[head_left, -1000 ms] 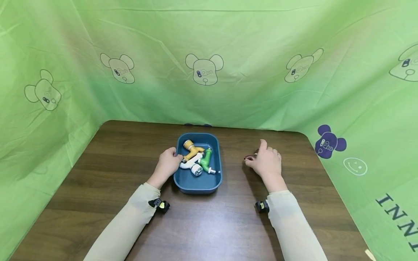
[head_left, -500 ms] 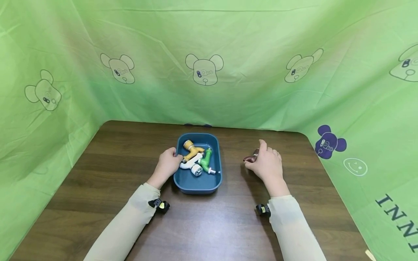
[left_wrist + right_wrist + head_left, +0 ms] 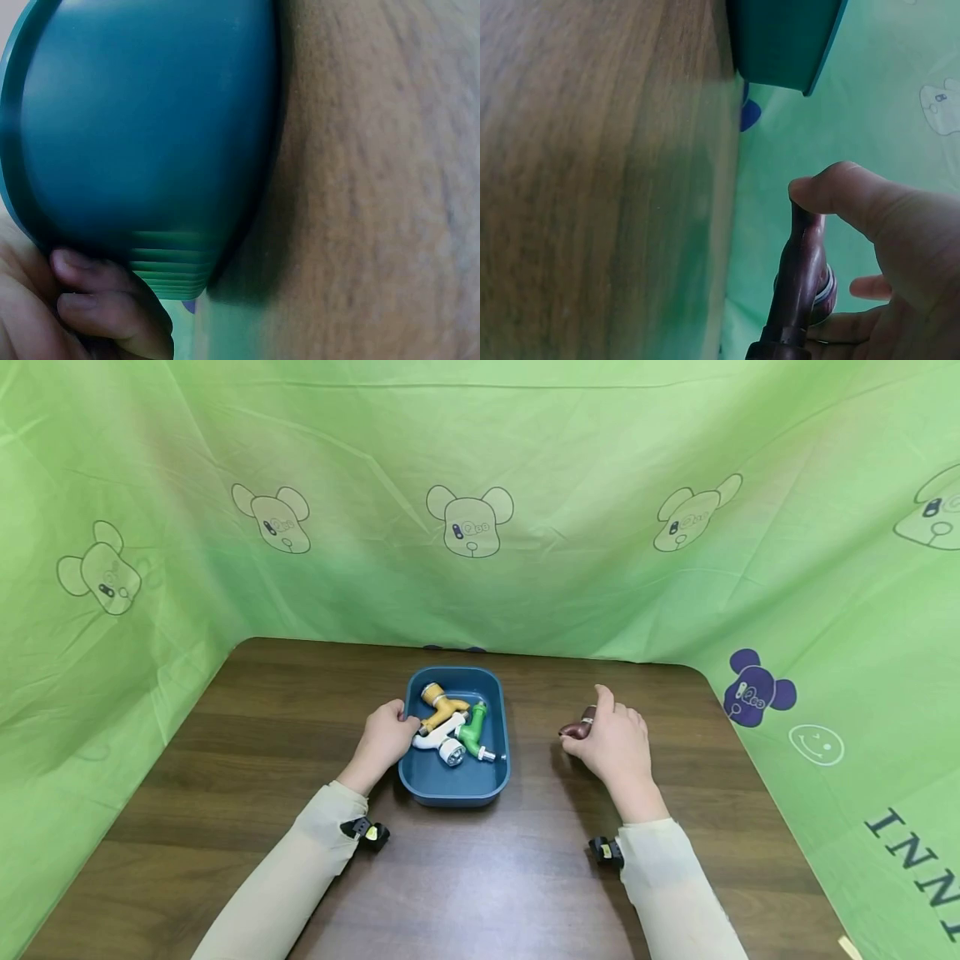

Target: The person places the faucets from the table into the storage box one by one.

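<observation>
A blue plastic bin point(image 3: 454, 791) stands on the table. My left hand point(image 3: 386, 737) grips its left rim, thumb over the edge and fingers curled against the outer wall; the left wrist view shows those fingers point(image 3: 105, 311) under the rim. Inside the bin lie a yellow faucet point(image 3: 444, 707), a white faucet point(image 3: 442, 737) and a green faucet point(image 3: 473, 732). To the right of the bin, my right hand point(image 3: 617, 745) holds a dark brown faucet point(image 3: 577, 728). In the right wrist view the thumb presses one end of the brown faucet point(image 3: 799, 281), with fingers behind it.
The brown wooden table point(image 3: 487, 885) extends around the bin and both arms. A green cloth point(image 3: 360, 577) printed with mouse-like heads hangs behind the table and at both sides. A gap of bare tabletop separates the bin from my right hand.
The brown faucet has come more into view in my right hand, turning slightly and rising a little. My right wrist has drawn back slightly. The left hand and bin stay put.
</observation>
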Action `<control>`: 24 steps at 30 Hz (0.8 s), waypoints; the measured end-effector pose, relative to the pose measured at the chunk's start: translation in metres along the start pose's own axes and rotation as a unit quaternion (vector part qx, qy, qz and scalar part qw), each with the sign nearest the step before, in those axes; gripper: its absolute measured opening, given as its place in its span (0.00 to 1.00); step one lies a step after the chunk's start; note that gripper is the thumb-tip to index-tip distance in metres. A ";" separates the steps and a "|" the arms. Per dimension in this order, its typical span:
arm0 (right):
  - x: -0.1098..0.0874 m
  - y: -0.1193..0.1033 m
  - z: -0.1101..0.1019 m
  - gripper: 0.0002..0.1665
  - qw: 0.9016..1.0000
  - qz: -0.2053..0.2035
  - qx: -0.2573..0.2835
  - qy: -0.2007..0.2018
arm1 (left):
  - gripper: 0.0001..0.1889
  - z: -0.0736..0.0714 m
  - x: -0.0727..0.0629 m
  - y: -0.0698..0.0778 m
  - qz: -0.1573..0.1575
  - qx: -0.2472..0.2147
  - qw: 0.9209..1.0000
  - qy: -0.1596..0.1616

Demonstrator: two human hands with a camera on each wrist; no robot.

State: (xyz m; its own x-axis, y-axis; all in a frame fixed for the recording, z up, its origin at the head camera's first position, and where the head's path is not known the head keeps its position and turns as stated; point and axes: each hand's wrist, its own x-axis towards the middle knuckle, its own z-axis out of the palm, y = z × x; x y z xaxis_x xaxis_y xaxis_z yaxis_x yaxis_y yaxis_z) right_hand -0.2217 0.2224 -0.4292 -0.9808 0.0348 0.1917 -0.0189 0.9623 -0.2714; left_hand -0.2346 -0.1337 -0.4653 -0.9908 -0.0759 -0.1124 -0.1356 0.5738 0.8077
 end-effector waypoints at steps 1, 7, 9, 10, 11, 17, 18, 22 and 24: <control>0.000 0.000 -0.001 0.62 1.000 -0.002 0.001 0.001 | 0.16 0.000 0.000 0.000 0.000 0.001 1.000 0.000; -0.002 -0.003 -0.004 0.61 1.000 -0.010 0.004 0.010 | 0.15 0.001 0.000 -0.001 0.001 0.002 1.000 -0.001; -0.002 -0.004 -0.005 0.61 1.000 -0.012 0.006 0.011 | 0.15 0.001 0.001 -0.001 0.001 0.001 1.000 0.001; -0.002 -0.004 -0.006 0.61 1.000 -0.012 0.007 0.011 | 0.15 0.001 0.001 -0.001 0.000 0.001 1.000 0.001; -0.003 -0.005 -0.007 0.62 1.000 -0.013 0.008 0.011 | 0.15 0.001 0.001 -0.001 -0.001 0.001 1.000 0.002; -0.004 -0.009 -0.009 0.62 1.000 -0.023 0.009 0.008 | 0.16 0.001 0.001 0.000 0.001 -0.001 1.000 0.002; -0.004 -0.011 -0.010 0.62 1.000 -0.025 0.008 0.007 | 0.16 0.000 0.001 -0.001 0.002 -0.001 1.000 0.002; -0.006 -0.013 -0.010 0.62 0.999 -0.032 0.008 0.003 | 0.15 0.000 0.000 0.001 0.005 0.000 1.000 0.003; -0.006 -0.014 -0.010 0.62 0.999 -0.033 0.008 0.005 | 0.15 -0.001 0.000 0.002 0.005 0.000 1.000 0.003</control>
State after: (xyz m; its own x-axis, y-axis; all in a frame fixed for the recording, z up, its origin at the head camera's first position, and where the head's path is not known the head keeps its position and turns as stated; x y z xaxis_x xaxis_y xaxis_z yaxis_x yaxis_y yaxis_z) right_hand -0.2130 0.2113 -0.4169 -0.9753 -0.0262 0.2195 -0.0873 0.9579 -0.2735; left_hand -0.2345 -0.1328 -0.4632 -0.9920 -0.0745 -0.1015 -0.1259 0.5751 0.8083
